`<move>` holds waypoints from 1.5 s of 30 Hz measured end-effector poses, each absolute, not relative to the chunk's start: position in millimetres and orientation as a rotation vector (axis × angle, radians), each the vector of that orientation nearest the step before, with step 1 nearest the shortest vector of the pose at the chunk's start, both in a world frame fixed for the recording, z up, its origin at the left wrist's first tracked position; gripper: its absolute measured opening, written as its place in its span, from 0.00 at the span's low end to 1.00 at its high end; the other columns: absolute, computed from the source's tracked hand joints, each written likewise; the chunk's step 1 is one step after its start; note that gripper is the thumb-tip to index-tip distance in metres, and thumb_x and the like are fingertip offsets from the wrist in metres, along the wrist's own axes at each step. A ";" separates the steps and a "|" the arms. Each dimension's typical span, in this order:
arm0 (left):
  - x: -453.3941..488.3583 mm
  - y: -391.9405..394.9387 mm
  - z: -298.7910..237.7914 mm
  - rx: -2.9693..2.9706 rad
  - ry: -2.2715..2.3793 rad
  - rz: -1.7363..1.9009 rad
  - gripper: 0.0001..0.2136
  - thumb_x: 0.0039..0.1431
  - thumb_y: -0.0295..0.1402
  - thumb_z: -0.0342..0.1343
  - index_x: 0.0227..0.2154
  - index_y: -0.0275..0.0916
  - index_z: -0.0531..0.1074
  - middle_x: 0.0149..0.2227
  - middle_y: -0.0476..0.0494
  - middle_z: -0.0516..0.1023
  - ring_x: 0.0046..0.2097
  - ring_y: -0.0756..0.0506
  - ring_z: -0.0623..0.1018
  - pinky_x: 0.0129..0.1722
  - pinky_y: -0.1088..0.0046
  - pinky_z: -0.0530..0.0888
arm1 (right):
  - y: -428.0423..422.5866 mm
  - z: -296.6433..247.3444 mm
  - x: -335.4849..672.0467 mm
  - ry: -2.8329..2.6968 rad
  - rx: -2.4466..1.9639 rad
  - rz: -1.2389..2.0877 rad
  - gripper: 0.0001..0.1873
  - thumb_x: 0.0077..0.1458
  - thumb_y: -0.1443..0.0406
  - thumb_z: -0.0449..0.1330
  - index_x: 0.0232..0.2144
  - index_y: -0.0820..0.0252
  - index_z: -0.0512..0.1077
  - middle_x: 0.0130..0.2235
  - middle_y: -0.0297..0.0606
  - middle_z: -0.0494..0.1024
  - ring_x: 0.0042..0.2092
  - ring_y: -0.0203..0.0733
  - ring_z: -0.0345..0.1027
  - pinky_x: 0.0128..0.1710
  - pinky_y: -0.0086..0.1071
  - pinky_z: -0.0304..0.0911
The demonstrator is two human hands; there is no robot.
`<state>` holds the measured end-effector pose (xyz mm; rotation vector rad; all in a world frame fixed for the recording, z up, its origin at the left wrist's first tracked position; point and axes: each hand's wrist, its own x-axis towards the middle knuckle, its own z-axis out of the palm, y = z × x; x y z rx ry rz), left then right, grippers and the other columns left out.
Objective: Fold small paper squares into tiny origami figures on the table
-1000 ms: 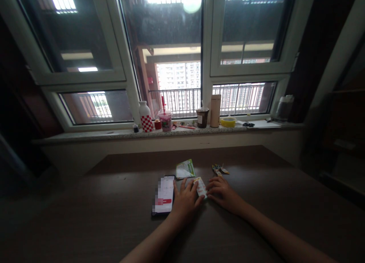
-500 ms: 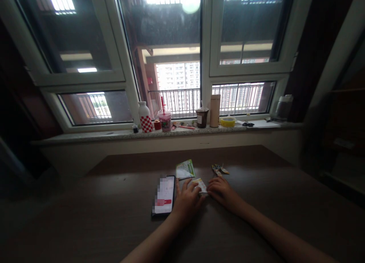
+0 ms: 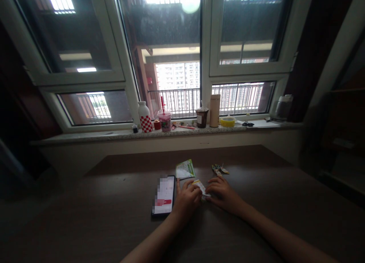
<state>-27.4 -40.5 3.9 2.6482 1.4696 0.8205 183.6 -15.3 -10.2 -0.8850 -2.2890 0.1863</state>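
Pinching small paper (image 3: pixel 200 186), seemingly

Dark brown wooden table (image 3: pixel 256 202). White-framed windows (image 3: pixel 205 46), daylit; grey speckled stone windowsill (image 3: pixel 85 135) beneath. Metal balcony railing (image 3: pixel 182 99), pale apartment blocks (image 3: pixel 178 75) beyond. Dark wall (image 3: pixel 313 46) right.

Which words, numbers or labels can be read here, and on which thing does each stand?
No text can be read.
On the phone: screen blurred out.
On the green packet: print too small.
On the small paper in the left hand and right hand: print too small.
On the dark cup: label too small.
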 end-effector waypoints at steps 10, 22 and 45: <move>-27.2 -36.5 -5.3 2.609 1.678 0.844 0.24 0.56 0.33 0.60 0.56 0.46 0.66 0.58 0.41 0.70 0.63 0.34 0.64 0.63 0.35 0.50 | -11.2 -14.7 184.8 -2.159 -1.045 0.196 0.04 0.52 0.70 0.61 0.31 0.56 0.72 0.37 0.35 0.77 0.45 0.44 0.71 0.60 0.54 0.49; -27.8 -35.7 -7.7 2.510 1.773 0.794 0.28 0.54 0.36 0.60 0.59 0.43 0.63 0.62 0.36 0.64 0.64 0.34 0.60 0.64 0.40 0.50 | -13.9 -11.1 185.5 -2.182 -1.209 0.096 0.19 0.50 0.71 0.57 0.45 0.51 0.74 0.43 0.41 0.76 0.52 0.51 0.66 0.61 0.56 0.47; -29.6 -40.6 -3.5 2.532 1.537 0.664 0.19 0.58 0.45 0.57 0.50 0.46 0.71 0.59 0.42 0.70 0.66 0.32 0.57 0.61 0.30 0.36 | -17.5 -8.9 189.4 -2.286 -1.021 0.313 0.15 0.51 0.65 0.63 0.43 0.55 0.75 0.49 0.43 0.74 0.53 0.49 0.65 0.58 0.46 0.58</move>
